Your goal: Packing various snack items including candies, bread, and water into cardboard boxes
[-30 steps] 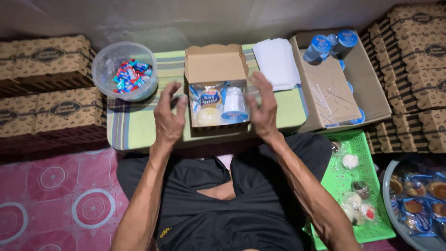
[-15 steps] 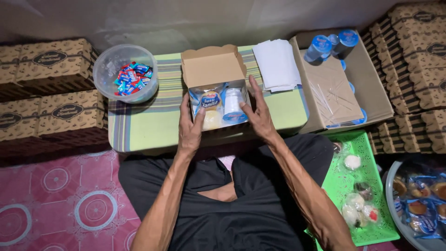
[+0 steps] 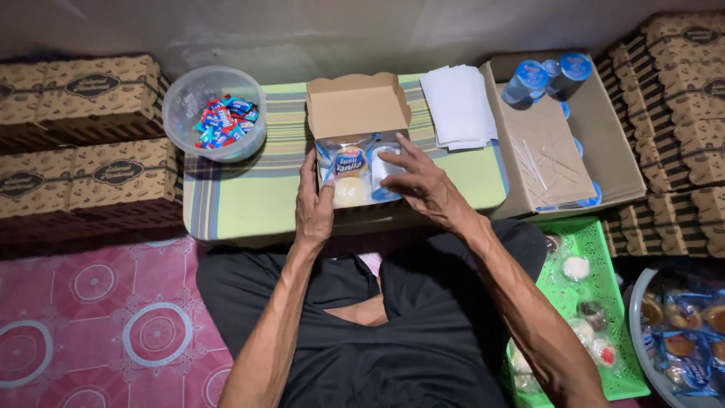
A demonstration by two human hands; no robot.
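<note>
The tabletop [image 3: 249, 200] is pale green with dark stripes along its left edge. On it, the open box [image 3: 356, 106] is plain brown, the packet [image 3: 347, 162] inside blue and white, the paper stack [image 3: 458, 106] white. The clear bowl [image 3: 214, 113] holds blue, red and white sweets. The tray [image 3: 596, 287] is bright green; the floor mat [image 3: 91, 325] is pink with white circles.
</note>
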